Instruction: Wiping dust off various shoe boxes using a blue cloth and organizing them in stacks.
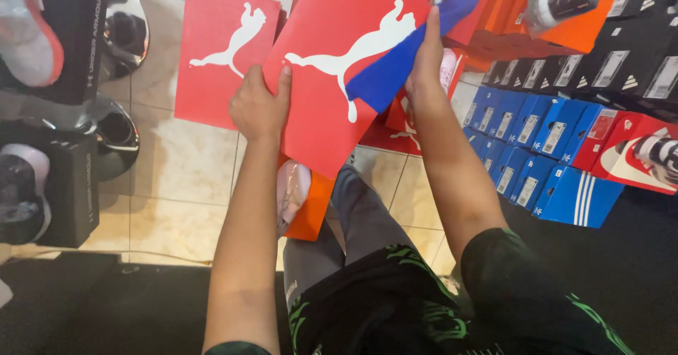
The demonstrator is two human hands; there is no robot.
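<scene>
red box lid (332, 108) is pinched at its edge by left hand (258, 108), blue cloth (395, 69) pressed flat on it under right hand (426, 62), wiping step judged underway

Pale tiled floor (176, 185) under red lid (219, 51), blue shoeboxes (537, 150), black boxes (63, 192)
</scene>
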